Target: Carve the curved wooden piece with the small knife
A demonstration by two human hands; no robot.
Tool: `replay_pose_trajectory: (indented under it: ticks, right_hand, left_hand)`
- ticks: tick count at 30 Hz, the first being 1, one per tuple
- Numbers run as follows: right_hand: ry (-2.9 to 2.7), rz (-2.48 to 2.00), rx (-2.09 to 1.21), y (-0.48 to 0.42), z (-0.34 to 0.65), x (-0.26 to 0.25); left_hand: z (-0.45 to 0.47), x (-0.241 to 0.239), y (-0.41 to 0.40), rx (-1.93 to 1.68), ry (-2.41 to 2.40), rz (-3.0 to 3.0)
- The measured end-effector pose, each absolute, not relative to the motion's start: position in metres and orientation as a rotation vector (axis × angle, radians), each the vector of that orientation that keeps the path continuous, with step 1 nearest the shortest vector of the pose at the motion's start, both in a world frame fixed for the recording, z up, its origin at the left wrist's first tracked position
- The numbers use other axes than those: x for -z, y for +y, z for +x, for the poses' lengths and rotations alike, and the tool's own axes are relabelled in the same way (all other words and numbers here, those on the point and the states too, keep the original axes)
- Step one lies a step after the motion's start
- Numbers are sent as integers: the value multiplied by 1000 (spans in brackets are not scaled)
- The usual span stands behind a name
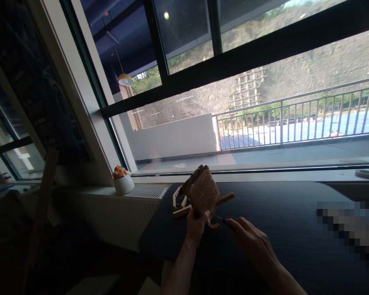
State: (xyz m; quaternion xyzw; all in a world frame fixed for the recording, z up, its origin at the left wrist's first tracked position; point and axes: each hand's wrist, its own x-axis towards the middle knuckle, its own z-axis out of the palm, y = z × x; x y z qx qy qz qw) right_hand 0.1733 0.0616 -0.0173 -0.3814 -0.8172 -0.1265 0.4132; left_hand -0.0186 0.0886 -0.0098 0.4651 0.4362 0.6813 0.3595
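A small wooden model (201,192) with a brown patterned panel and light wooden struts is held upright over the dark table (295,229). My left hand (196,225) grips its lower edge, fingers closed around it. My right hand (249,241) is just to the right, pinching a thin dark tool (219,218) whose tip points at the model's underside.
The dark table sits against a large window with a white sill. A white pot with an orange lid (122,180) stands on the ledge at the left beside a vent grille (144,191). A tape roll (365,173) lies on the sill far right. A blurred patch covers the table's right side.
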Motion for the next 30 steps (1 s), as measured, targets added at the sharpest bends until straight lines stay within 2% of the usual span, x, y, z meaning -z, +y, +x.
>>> replay_pose_trajectory:
  ticks: [15, 22, 30]
  right_hand:
    - [-2026, -903, 333, 68, 172, 28]
    - [-2060, -1098, 137, 68, 174, 34]
    - [-2123, -1252, 168, 65, 172, 28]
  left_hand:
    - [-19, 10, 89, -1779, 1124, 1191]
    - [-19, 11, 90, -1766, 1111, 1208]
    - [-20, 12, 89, -1761, 1084, 1221]
